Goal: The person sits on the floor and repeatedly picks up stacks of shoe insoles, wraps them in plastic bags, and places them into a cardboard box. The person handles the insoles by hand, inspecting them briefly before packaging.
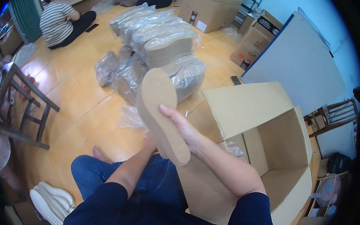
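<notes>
My right hand (182, 127) is raised in front of me and grips a tan shoe insole (159, 106) by its right edge, fingers curled over the face. The insole stands on end, toe up, and looks like a thin stack. My left forearm rises from my lap to the insole's lower back. My left hand (149, 140) is almost wholly hidden behind it, so its grip does not show. I sit on the wooden floor in blue jeans and dark sleeves. An open cardboard box (286, 137) lies tipped on its side right beside my right arm.
A pile of plastic-wrapped insole bundles (164, 43) lies on the floor ahead. White soles (50, 199) lie at lower left beside a wooden chair (24, 104). A person in a striped shirt (60, 18) sits at far left. Cardboard boxes (209, 9) and a white board (298, 58) stand behind.
</notes>
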Motion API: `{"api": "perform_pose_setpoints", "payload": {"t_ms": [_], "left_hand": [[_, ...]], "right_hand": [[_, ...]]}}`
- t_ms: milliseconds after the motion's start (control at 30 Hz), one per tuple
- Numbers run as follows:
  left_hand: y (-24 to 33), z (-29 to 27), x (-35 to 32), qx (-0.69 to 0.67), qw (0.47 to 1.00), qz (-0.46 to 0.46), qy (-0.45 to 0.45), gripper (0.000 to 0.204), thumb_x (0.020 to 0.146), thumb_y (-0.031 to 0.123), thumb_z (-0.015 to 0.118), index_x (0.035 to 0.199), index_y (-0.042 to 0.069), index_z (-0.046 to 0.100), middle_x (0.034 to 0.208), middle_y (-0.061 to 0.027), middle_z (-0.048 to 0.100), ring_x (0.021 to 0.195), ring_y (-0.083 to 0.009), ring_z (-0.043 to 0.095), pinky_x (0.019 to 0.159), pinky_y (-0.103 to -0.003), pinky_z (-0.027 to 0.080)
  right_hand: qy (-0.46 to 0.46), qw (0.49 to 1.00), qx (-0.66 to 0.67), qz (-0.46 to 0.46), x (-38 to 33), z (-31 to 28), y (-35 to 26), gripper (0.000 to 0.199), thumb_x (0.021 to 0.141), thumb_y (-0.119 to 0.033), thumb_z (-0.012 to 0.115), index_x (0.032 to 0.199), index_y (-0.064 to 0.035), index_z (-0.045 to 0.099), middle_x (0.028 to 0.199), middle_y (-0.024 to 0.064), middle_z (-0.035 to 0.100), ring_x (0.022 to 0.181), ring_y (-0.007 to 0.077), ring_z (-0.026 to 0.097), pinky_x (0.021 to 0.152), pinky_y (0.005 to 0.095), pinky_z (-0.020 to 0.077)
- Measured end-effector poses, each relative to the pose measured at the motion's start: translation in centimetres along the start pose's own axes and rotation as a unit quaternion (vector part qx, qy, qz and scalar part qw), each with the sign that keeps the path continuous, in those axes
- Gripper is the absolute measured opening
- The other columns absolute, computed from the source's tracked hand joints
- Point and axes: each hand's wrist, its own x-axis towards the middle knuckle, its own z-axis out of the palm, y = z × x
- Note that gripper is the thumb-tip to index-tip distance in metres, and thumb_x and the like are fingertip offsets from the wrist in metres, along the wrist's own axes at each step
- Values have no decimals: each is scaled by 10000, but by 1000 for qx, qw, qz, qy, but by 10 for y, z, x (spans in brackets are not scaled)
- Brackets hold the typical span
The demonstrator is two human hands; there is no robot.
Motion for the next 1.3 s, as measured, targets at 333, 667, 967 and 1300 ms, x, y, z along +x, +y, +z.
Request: {"api": "perform_pose_setpoints", "payload": {"t_ms": [333, 667, 967, 1300], "left_hand": [[-29, -72, 1, -159, 987, -23, 25, 244, 910, 186, 560, 969, -26, 665, 977, -208, 629, 958, -374, 588, 857, -460, 460], [6, -265, 9, -280, 934, 10, 222, 223, 931, 14, 524, 1147, 2, 576, 950, -122, 668, 755, -150, 639, 654, -287, 511], [32, -303, 9, -128, 977, 140, 94, 544, 861, -87, 498, 1387, 27, 419, 1232, -171, 594, 1030, -228, 618, 869, -347, 487], [54, -375, 0, -252, 956, 141, -50, 730, 788, -107, 497, 1483, 39, 328, 1445, -141, 463, 1064, -184, 629, 817, -306, 506]], "right_hand": [[-32, 991, -130, -25, 5, -3, 2, 853, 890, -480, 612, 1496, -49, 196, 1416, 156, 391, 1307, 246, 382, 1067, 355, 345], [55, 997, -55, 8, 2, 2, -1, 617, 870, -541, 605, 1238, -51, 534, 963, 73, 581, 816, 145, 559, 684, 306, 485], [-81, 974, -199, -68, -14, 11, 0, 799, 882, -377, 650, 1484, -44, 245, 1388, 138, 422, 1251, 204, 428, 1011, 338, 386], [-93, 911, -400, -49, 3, 5, 30, 1072, 834, -430, 695, 1509, 43, 10, 1515, 237, 264, 1410, 268, 273, 1119, 342, 276]]}}
